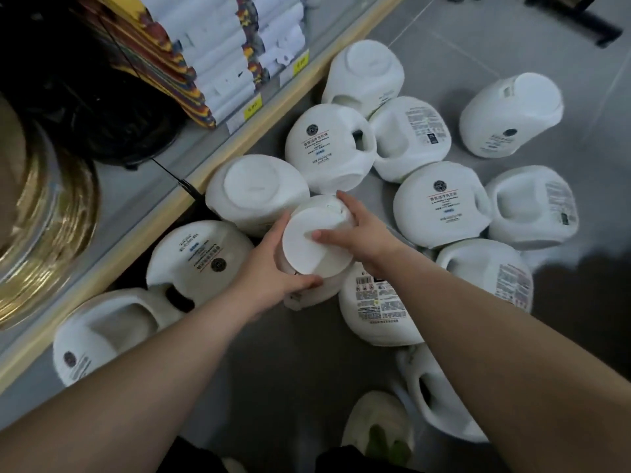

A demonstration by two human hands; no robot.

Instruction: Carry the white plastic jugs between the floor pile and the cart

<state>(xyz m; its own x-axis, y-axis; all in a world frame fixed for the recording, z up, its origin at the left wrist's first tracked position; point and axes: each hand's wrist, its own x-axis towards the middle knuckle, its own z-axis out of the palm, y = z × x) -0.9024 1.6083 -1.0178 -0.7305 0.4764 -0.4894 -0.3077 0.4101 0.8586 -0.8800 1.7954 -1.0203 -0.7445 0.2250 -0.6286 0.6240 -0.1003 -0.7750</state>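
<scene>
Both my hands hold one white detergent jug [316, 245] just above the grey floor, its wide white lid turned toward me. My left hand [269, 268] grips the jug's left and lower side, fingers curled under the lid's rim. My right hand [358, 232] clasps the upper right side, thumb lying across the lid. Several more white jugs lie on their sides around it, among them a labelled one [327, 148] just beyond and another [379, 305] under my right wrist.
A low wooden-edged shelf [218, 162] runs diagonally along the left, carrying stacked white packs [235, 59], a black bag [102, 97] and gold plates [44, 227]. More jugs [191, 257] sit beneath the shelf. My shoe [379, 425] stands near the bottom on the grey floor [512, 46].
</scene>
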